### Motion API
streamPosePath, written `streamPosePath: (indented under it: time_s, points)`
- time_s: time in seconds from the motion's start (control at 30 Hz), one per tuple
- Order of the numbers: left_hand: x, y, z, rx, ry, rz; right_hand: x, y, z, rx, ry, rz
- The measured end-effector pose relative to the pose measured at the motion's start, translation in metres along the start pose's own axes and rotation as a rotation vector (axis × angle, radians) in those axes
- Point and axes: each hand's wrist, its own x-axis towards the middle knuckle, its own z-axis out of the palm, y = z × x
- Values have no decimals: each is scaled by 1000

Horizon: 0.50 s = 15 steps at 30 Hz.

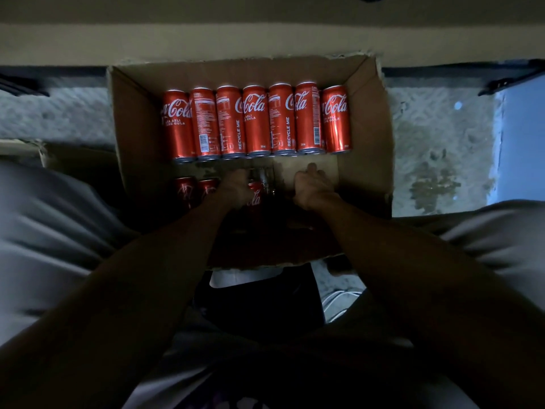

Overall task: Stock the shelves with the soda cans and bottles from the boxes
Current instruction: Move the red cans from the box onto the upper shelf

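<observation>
My left hand [236, 187] sits just left of centre in the frame, fingers curled round a red can [255, 196] in the near row of the cardboard box [368, 137]. That can's long axis runs up and down the picture, like the row of seven cans [256, 119] lying above it. My right hand [312, 184] rests knuckles-up on the bare box floor to the right; whether its fingers hold anything I cannot tell. The left is nearer for the lift.

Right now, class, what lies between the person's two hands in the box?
In the head view, a red Coca-Cola can lies between the left hand and right hand.
</observation>
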Motion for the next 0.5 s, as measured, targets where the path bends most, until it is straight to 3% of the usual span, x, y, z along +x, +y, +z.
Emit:
streamPosePath:
  time_s: [0.13,0.33,0.5]
  points:
    - [-16,14,0,108,119,0,-8,-9,2,-43,62,12]
    - [-37,3,16,290,130,125,-14,-2,12,-37,194,58]
    - [-47,-3,23,133,68,146,-19,15,25,-18,255,64]
